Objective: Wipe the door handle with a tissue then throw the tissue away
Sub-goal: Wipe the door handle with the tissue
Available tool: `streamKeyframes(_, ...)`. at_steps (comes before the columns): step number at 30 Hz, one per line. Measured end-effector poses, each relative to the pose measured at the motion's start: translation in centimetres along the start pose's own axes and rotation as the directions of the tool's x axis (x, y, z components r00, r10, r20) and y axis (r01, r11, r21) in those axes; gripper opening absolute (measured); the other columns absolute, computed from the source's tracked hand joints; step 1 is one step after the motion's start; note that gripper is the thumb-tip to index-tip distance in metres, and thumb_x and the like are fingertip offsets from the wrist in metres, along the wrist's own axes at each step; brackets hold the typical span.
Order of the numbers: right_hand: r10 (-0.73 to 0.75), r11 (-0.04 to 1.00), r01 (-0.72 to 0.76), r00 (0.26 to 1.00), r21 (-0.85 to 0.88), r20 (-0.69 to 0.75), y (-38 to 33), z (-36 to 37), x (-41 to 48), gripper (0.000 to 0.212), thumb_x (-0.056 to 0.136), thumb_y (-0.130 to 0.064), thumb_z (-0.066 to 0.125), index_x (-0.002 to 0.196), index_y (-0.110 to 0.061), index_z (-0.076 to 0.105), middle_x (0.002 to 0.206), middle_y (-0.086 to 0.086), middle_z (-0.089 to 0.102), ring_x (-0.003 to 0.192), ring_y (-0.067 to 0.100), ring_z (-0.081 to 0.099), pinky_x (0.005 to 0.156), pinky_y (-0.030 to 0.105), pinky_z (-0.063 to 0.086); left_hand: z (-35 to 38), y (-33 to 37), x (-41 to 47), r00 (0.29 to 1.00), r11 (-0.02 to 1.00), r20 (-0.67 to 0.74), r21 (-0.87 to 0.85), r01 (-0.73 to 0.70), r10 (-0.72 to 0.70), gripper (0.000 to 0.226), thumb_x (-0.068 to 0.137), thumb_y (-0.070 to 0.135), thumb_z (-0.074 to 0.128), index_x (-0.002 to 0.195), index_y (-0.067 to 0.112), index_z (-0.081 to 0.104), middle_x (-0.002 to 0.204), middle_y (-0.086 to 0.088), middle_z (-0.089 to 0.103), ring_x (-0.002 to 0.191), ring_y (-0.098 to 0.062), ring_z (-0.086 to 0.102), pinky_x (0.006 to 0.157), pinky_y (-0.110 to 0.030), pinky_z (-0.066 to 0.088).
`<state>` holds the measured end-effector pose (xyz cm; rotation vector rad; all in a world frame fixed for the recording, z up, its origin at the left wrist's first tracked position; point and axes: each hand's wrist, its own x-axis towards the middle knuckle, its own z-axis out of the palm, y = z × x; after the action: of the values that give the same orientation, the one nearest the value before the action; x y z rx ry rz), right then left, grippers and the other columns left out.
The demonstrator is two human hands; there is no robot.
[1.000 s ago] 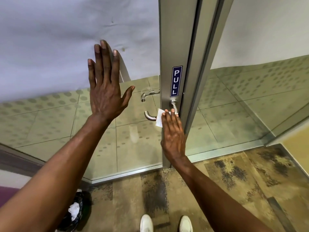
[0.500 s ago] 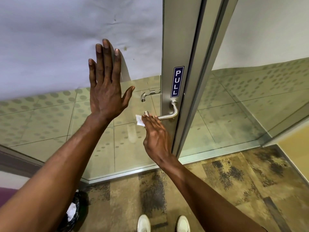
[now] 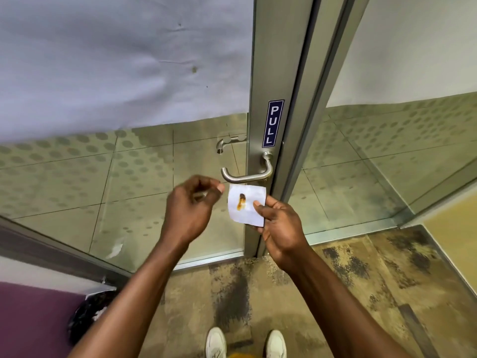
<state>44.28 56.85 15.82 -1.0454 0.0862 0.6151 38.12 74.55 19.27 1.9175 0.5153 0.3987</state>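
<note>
Wiping looks done: just below the door handle (image 3: 246,174) the right hand (image 3: 280,226) pinches the stained tissue (image 3: 246,204), the left hand (image 3: 191,210) loosely curled beside it holds nothing, binning still remains.

One sign (image 3: 273,123) can be read: a narrow dark blue sticker with white capital letters spelling "PULL", running sideways. It stands on the metal door frame (image 3: 263,73), just above the door handle (image 3: 247,177).
</note>
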Motion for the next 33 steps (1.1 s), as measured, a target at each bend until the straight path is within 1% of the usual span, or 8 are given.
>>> streamKeyframes(3, -0.018, 1.000, 0.018, 1.000, 0.011, 0.014, -0.4, -0.5, -0.2, 0.028, 0.104, 0.002, 0.052, 0.119, -0.008, 0.074, 0.118, 0.013, 0.079, 0.106, 0.029, 0.077, 0.083, 0.034, 0.065, 0.9, -1.2, -1.8, 0.950, 0.915, 0.180, -0.275, 0.296, -0.254, 0.011, 0.101, 0.005, 0.075, 0.100, 0.013, 0.082, 0.103, -0.003, 0.086, 0.094, -0.014, 0.082, 0.097, -0.044, 0.063)
streamKeyframes(7, -0.002, 1.000, 0.000, 0.998, 0.025, 0.060, -0.4, -0.9, -0.5, 0.028, 0.104, 0.005, 0.052, 0.124, 0.000, 0.071, 0.118, 0.020, 0.078, 0.102, 0.034, 0.078, 0.074, 0.038, 0.065, 1.4, -1.3, -3.1, 0.914, 0.820, 0.266, -0.413, 0.396, -0.308, 0.005, 0.097, 0.005, 0.080, 0.098, 0.009, 0.082, 0.094, -0.008, 0.083, 0.084, -0.019, 0.080, 0.080, -0.036, 0.070)
streamKeyframes(12, -0.131, 0.968, 0.138, 0.990, -0.209, 0.049, 0.3, -2.0, -1.1, 0.023, 0.099, 0.000, 0.065, 0.113, -0.013, 0.079, 0.114, 0.011, 0.081, 0.107, 0.032, 0.077, 0.090, 0.040, 0.064, 1.6, -1.4, -3.8, 0.903, 0.802, 0.242, -0.416, 0.428, -0.356, 0.012, 0.092, -0.003, 0.084, 0.089, 0.008, 0.080, 0.083, -0.010, 0.080, 0.071, -0.016, 0.076, 0.069, -0.028, 0.067)
streamKeyframes(17, -0.281, 0.839, 0.315, 0.949, -0.443, 0.142, -0.1, -3.7, -1.6, 0.021, 0.094, 0.001, 0.073, 0.102, -0.016, 0.084, 0.103, 0.002, 0.084, 0.100, 0.022, 0.078, 0.085, 0.032, 0.063, 1.2, -1.8, -3.9, 0.920, 0.826, 0.203, -0.406, 0.392, -0.337, 0.015, 0.092, -0.009, 0.081, 0.091, 0.006, 0.080, 0.081, -0.010, 0.082, 0.073, -0.016, 0.080, 0.064, -0.024, 0.066)
streamKeyframes(23, -0.371, 0.680, 0.502, 0.864, -0.535, 0.340, -1.0, -4.9, -2.2, 0.036, 0.089, 0.022, 0.062, 0.095, -0.005, 0.085, 0.100, 0.010, 0.078, 0.101, 0.027, 0.073, 0.089, 0.029, 0.058, 1.5, -1.8, -4.6, 0.872, 0.749, 0.295, -0.449, 0.487, -0.390, 0.021, 0.098, -0.011, 0.066, 0.099, 0.002, 0.083, 0.089, -0.017, 0.082, 0.071, -0.024, 0.079, 0.064, -0.026, 0.065)
streamKeyframes(26, -0.401, 0.637, 0.547, 0.837, -0.543, 0.372, -0.9, -5.4, -2.3, 0.038, 0.087, 0.025, 0.060, 0.096, -0.002, 0.084, 0.104, 0.013, 0.076, 0.104, 0.029, 0.071, 0.089, 0.029, 0.057, 1.9, -1.8, -5.0, 0.813, 0.660, 0.364, -0.474, 0.582, -0.455, 0.024, 0.106, 0.007, 0.057, 0.104, 0.003, 0.081, 0.093, -0.019, 0.081, 0.082, -0.038, 0.082, 0.065, -0.032, 0.067)
streamKeyframes(29, -0.409, 0.631, 0.563, 0.826, -0.535, 0.387, -0.8, -6.1, -2.5, 0.039, 0.088, 0.025, 0.059, 0.098, -0.003, 0.084, 0.106, 0.015, 0.075, 0.106, 0.032, 0.070, 0.089, 0.038, 0.060, 2.4, -1.6, -5.6, 0.784, 0.644, 0.441, -0.455, 0.615, -0.437, 0.025, 0.100, 0.030, 0.078, 0.104, 0.006, 0.083, 0.099, -0.023, 0.084, 0.088, -0.039, 0.084, 0.067, -0.031, 0.068)
streamKeyframes(33, -0.374, 0.680, 0.545, 0.833, -0.491, 0.408, -0.7, -6.8, -2.7, 0.024, 0.087, 0.010, 0.066, 0.103, 0.000, 0.081, 0.105, 0.016, 0.077, 0.101, 0.035, 0.072, 0.086, 0.045, 0.062, 3.3, -2.0, -6.0, 0.845, 0.752, 0.347, -0.398, 0.525, -0.406, 0.016, 0.090, -0.003, 0.085, 0.103, 0.003, 0.079, 0.095, -0.020, 0.084, 0.077, -0.034, 0.084, 0.063, -0.025, 0.065)
